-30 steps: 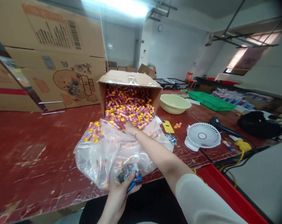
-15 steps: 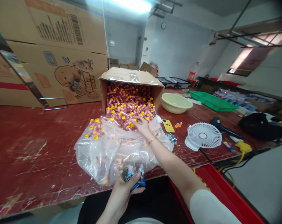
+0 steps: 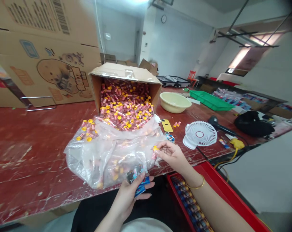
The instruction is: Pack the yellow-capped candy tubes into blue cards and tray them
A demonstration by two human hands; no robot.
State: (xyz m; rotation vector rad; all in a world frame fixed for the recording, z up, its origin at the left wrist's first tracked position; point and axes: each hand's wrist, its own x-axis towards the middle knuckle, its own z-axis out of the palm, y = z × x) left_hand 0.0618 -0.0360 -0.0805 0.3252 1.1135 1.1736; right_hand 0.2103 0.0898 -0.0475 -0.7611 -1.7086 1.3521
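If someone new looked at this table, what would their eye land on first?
Most likely the cardboard box at mid-view, open toward the person and heaped with yellow-capped pink tubes. Nearer, the right hand holds a single tube by the translucent plastic, while the left hand grips shiny packets near the table's front edge. Off to the right, a white fan stands out against the red tabletop.

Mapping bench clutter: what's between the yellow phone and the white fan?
Two small pink tubes with yellow ends, nearer the yellow phone, then red tabletop up to the white fan. Shown in the head view.
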